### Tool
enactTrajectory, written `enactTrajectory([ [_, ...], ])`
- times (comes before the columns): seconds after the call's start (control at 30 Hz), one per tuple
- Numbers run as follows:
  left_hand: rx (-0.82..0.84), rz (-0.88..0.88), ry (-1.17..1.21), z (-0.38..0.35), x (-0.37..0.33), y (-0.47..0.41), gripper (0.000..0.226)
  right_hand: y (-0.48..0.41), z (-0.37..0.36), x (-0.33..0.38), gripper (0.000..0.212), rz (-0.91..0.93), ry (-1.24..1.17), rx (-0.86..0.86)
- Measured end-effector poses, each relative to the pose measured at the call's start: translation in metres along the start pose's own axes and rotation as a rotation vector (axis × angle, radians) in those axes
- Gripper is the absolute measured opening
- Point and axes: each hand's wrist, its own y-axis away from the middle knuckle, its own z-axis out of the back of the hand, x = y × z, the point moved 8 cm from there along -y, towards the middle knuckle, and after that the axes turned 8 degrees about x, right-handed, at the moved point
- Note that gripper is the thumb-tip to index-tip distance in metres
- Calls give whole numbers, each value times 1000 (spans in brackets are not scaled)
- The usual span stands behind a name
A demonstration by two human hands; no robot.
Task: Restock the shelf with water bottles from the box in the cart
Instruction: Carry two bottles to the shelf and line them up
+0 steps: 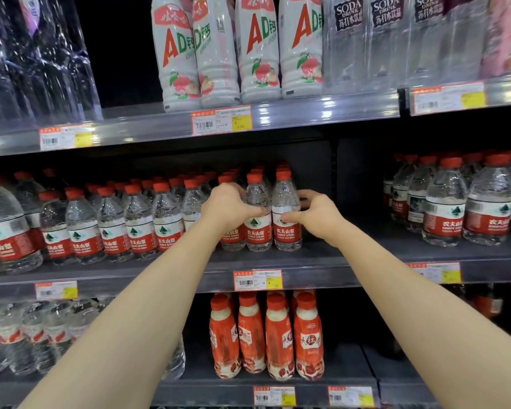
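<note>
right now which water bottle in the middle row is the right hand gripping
The water bottle at the right end of the row; the right hand curls round it, while the left hand holds its neighbour.

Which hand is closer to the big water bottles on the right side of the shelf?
Right. The right hand grips the last small bottle, across a gap from the big water bottles. The left hand holds the next small bottle, farther left.
</note>
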Motion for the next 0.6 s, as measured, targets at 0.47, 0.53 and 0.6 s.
enactTrajectory([
  [0.47, 111, 45, 142, -19, -4, -5, 44, 7, -3, -1, 74, -5, -79, 4],
  [0.53, 65, 12, 150, -18, -4, -3, 41, 7, -4, -2, 75, 1, -86, 4],
  [0.6, 19, -18, 142, -15, -4, -3, 37, 8, -5, -3, 76, -2, -100, 5],
])
